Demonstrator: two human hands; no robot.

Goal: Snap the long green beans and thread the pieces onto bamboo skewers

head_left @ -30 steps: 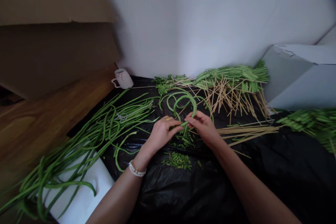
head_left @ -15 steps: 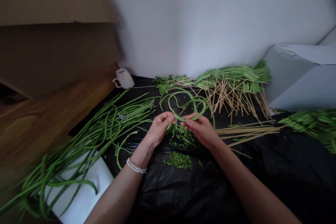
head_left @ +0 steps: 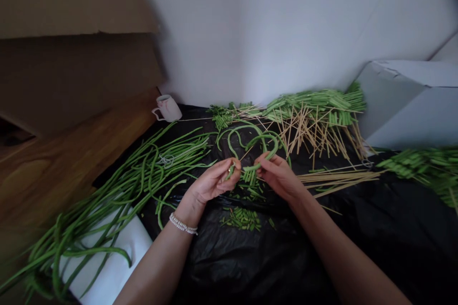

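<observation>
My left hand [head_left: 211,182] is closed, with a short cut piece of green bean [head_left: 232,170] pinched at its fingertips. A thin stick [head_left: 246,154] slants up and right from those fingers. Across a small gap, my right hand [head_left: 279,176] pinches a long green bean [head_left: 276,144] near its end; the rest curls in loops beyond the hands. Beneath lie cut bean pieces [head_left: 250,177] on black plastic sheeting [head_left: 229,257]. Lower down is a heap of small trimmed bits [head_left: 243,218].
Whole long beans [head_left: 143,176] spread at left, partly over a white surface [head_left: 132,243]. Skewered bean pieces [head_left: 315,100] pile along the wall, with more skewered beans [head_left: 425,164] at right. Bare skewers [head_left: 339,181] lie beside my right wrist. A mug [head_left: 167,108] and cardboard box [head_left: 78,66] stand left.
My hands have drawn apart. The bean that ran between them is now in two, a short piece in my left hand and the long part in my right.
</observation>
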